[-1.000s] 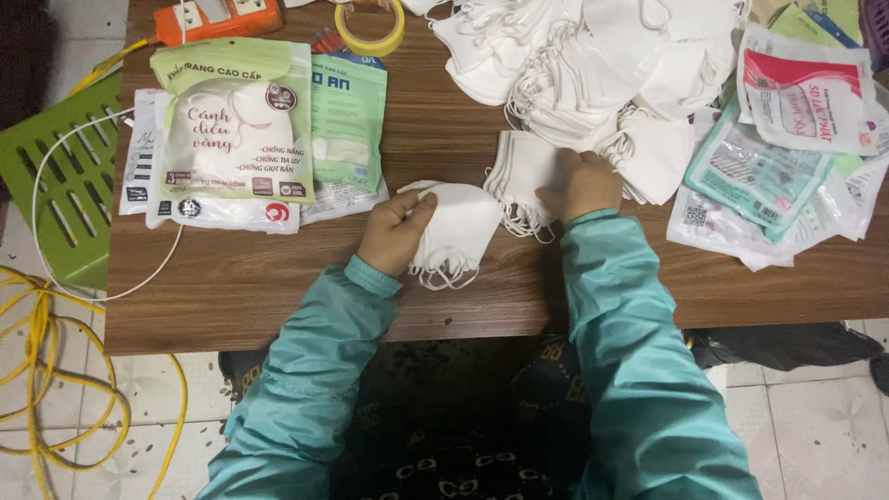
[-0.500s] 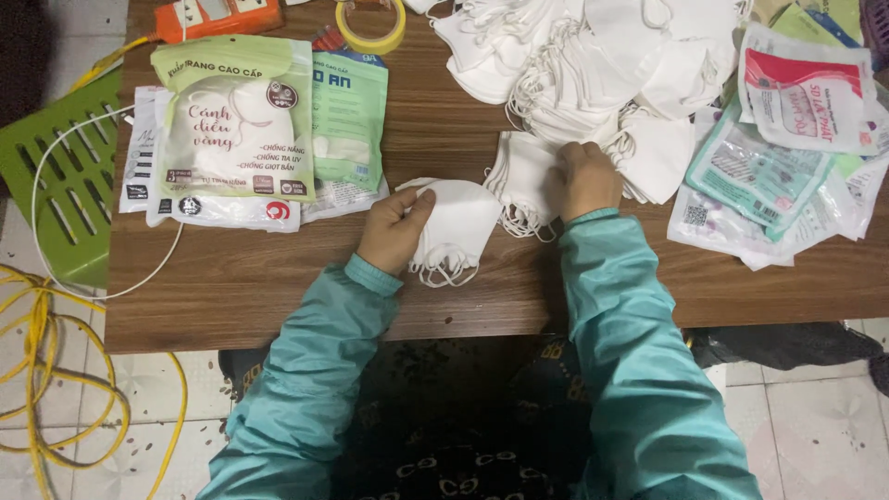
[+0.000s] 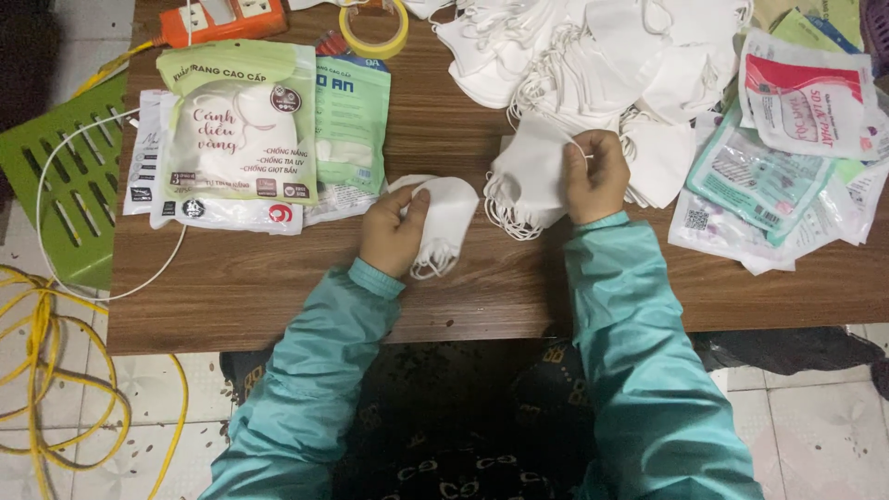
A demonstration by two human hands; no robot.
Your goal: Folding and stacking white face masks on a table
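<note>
Both hands grip white masks over the brown wooden worktop (image 3: 278, 287).
Left hand (image 3: 394, 231) pinches a folded white fabric face mask (image 3: 449, 218); right hand (image 3: 595, 176), at 2 o'clock from it, clutches a white mask stack (image 3: 528, 181).

Both your arms reach forward in teal sleeves, elbows bent and close to your body. Your left hand (image 3: 394, 231) sits low, palm down, with the fingers curled and the thumb tucked near them. Your right hand (image 3: 595, 176) is a bit higher and further out, fingers bent in a pinch, knuckles facing up.
</note>
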